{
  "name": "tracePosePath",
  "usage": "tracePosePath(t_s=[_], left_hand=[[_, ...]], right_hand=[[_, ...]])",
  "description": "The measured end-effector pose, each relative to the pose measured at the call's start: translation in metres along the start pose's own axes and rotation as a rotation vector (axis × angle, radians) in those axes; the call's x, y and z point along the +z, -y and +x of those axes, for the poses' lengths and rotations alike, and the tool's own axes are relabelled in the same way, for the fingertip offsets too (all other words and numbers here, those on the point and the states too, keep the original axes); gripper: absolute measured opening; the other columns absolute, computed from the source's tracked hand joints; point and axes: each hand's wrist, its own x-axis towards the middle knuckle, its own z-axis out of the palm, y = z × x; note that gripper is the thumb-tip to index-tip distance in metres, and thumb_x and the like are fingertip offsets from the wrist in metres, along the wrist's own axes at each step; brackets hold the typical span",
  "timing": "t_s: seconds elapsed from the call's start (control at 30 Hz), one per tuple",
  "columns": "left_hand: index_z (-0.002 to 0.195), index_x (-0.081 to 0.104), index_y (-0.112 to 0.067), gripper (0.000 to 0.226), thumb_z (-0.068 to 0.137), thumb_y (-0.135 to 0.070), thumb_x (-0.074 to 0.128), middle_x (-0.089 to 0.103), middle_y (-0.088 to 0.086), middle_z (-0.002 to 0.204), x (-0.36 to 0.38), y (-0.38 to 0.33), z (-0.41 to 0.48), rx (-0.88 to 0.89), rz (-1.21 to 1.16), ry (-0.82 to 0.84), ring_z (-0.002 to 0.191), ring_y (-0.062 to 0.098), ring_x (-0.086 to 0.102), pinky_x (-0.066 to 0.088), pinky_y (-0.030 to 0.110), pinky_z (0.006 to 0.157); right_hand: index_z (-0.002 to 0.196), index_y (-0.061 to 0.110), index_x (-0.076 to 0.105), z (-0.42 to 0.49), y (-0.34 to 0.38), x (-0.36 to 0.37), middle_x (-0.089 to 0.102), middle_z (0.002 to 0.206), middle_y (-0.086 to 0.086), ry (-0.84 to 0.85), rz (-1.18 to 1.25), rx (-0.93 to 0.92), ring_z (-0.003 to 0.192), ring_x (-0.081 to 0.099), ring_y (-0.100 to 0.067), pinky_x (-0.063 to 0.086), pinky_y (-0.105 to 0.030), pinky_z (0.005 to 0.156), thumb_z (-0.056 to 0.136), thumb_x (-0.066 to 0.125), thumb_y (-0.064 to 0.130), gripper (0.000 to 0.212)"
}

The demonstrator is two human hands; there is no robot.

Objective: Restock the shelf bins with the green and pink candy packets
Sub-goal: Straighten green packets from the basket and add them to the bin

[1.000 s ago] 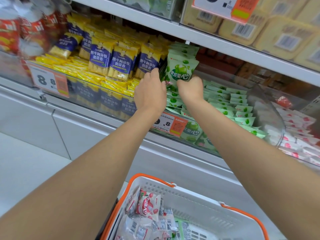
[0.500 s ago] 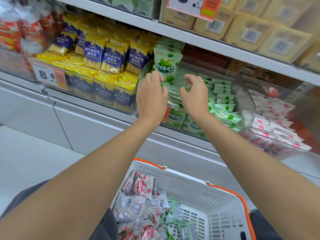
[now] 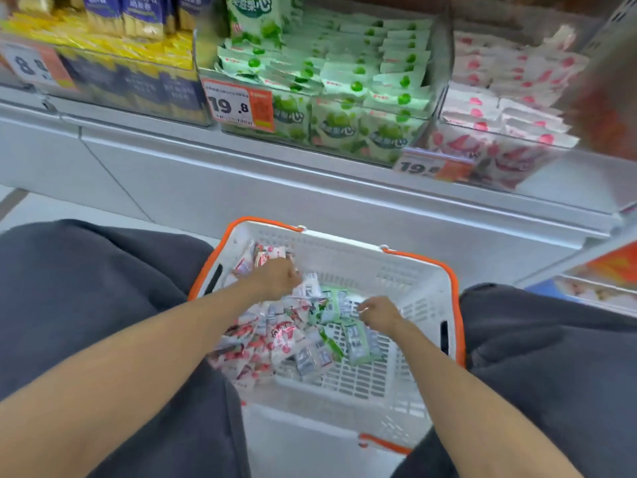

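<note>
— Packets in a loose heap inside the white basket [image 3: 362,267]: pink packets [image 3: 282,334] mostly at the left, green packets [image 3: 356,343] towards the middle and right, several lying barcode side up.

— And the hands?

— Both down inside the basket. Left hand [image 3: 275,279] at the far left of the heap, fingers curled down beside a white-backed packet [image 3: 308,288]; grip blurred, cannot tell whether pinching or only touching. Right hand [image 3: 381,313] just right of the heap, fingers bent towards the edge of a green packet; same there, cannot tell pinched from touched.

— Around the basket?

— Orange handles [image 3: 424,260] lying along the rim. Set between two legs in dark trousers [image 3: 86,288], below the shelf [image 3: 310,174].

— Up on the shelf?

— Clear bins side by side. Green bin [image 3: 439,74] in the middle, packed with more green packets, price tag [image 3: 238,105] reading 19.8 on its front. Just right of it, pink bin [image 3: 510,157] stacked with pink packets, second tag [image 3: 431,167] at its lower left corner. Left of the green bin, yellow and blue packs [image 3: 138,15].
</note>
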Motion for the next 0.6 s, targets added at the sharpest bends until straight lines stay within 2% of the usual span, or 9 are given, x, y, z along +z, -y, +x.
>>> tracePosePath(t_s=[0.03, 0.1, 0.2, 0.27, 0.3, 0.33, 0.4, 0.5, 0.6], left_hand=[[0.072, 0.054, -0.009, 0.029, 0.099, -0.020, 0.049, 0.060, 0.013, 0.082, 0.009, 0.005, 0.000, -0.006, 0.032, 0.053, 0.085, 0.031, 0.061, 0.049, 0.033, 0.078], [0.072, 0.050, -0.014, 0.030, 0.100, -0.024, 0.049, 0.052, 0.002, 0.073, 0.020, 0.013, 0.003, -0.028, 0.090, 0.097, 0.076, 0.023, 0.054, 0.044, 0.029, 0.071], [0.064, 0.045, -0.011, 0.039, 0.100, -0.022, 0.050, 0.044, 0.007, 0.064, 0.030, 0.018, 0.009, 0.015, 0.087, 0.164, 0.061, 0.018, 0.041, 0.036, 0.024, 0.062], [0.065, 0.048, -0.007, 0.036, 0.099, -0.019, 0.051, 0.046, 0.010, 0.063, 0.035, 0.017, 0.007, 0.002, 0.079, 0.191, 0.059, 0.019, 0.041, 0.041, 0.024, 0.062], [0.068, 0.052, -0.006, 0.034, 0.099, -0.020, 0.052, 0.049, 0.011, 0.065, 0.039, 0.016, 0.006, 0.000, 0.070, 0.205, 0.059, 0.020, 0.044, 0.047, 0.030, 0.065], [0.072, 0.057, -0.004, 0.033, 0.099, -0.022, 0.051, 0.054, 0.011, 0.068, 0.041, 0.016, 0.006, -0.004, 0.076, 0.216, 0.061, 0.022, 0.048, 0.050, 0.035, 0.069], [0.087, 0.064, -0.003, 0.033, 0.100, -0.029, 0.050, 0.063, 0.006, 0.080, 0.047, 0.015, 0.005, -0.016, 0.119, 0.223, 0.070, 0.020, 0.057, 0.050, 0.035, 0.074], [0.089, 0.062, -0.016, 0.026, 0.100, -0.035, 0.049, 0.064, 0.000, 0.090, 0.052, 0.017, 0.002, -0.019, 0.156, 0.243, 0.080, 0.018, 0.061, 0.053, 0.035, 0.079], [0.089, 0.059, -0.023, 0.016, 0.099, -0.032, 0.051, 0.058, -0.006, 0.092, 0.052, 0.016, 0.001, -0.019, 0.142, 0.288, 0.083, 0.014, 0.061, 0.053, 0.034, 0.082]], right_hand=[[0.111, 0.004, 0.069, 0.004, -0.027, 0.010, 0.067, 0.103, -0.015, 0.039, -0.023, 0.108, 0.078, 0.055, -0.016, 0.045, -0.028, 0.076, 0.093, 0.054, 0.011, 0.024], [0.119, 0.004, 0.064, 0.010, -0.069, 0.030, 0.064, 0.119, -0.015, 0.106, -0.025, 0.248, 0.092, 0.059, -0.023, 0.044, -0.026, 0.076, 0.092, 0.051, 0.016, 0.032], [0.124, -0.001, 0.058, 0.024, -0.096, 0.049, 0.061, 0.125, -0.016, 0.117, 0.030, 0.290, 0.109, 0.062, -0.028, 0.048, -0.029, 0.079, 0.088, 0.059, 0.012, 0.038], [0.122, -0.003, 0.055, 0.032, -0.095, 0.056, 0.061, 0.117, -0.015, 0.069, 0.143, 0.328, 0.107, 0.061, -0.028, 0.049, -0.032, 0.080, 0.087, 0.063, 0.011, 0.039], [0.120, -0.002, 0.056, 0.034, -0.093, 0.061, 0.061, 0.109, -0.013, 0.051, 0.207, 0.363, 0.103, 0.062, -0.028, 0.050, -0.032, 0.078, 0.088, 0.064, 0.014, 0.037], [0.123, -0.003, 0.054, 0.038, -0.092, 0.064, 0.061, 0.102, -0.013, 0.038, 0.262, 0.401, 0.094, 0.063, -0.026, 0.051, -0.031, 0.072, 0.089, 0.066, 0.017, 0.041], [0.127, -0.001, 0.050, 0.043, -0.094, 0.073, 0.062, 0.095, -0.010, -0.021, 0.228, 0.462, 0.082, 0.063, -0.023, 0.053, -0.028, 0.064, 0.088, 0.067, 0.020, 0.048], [0.106, 0.003, 0.054, 0.049, -0.100, 0.083, 0.065, 0.099, -0.010, -0.063, 0.139, 0.502, 0.088, 0.064, -0.025, 0.056, -0.032, 0.077, 0.085, 0.062, 0.011, 0.023], [0.110, -0.002, 0.056, 0.046, -0.076, 0.072, 0.065, 0.097, -0.014, -0.021, 0.395, 0.546, 0.080, 0.065, -0.023, 0.057, -0.031, 0.076, 0.086, 0.066, 0.006, 0.027]])
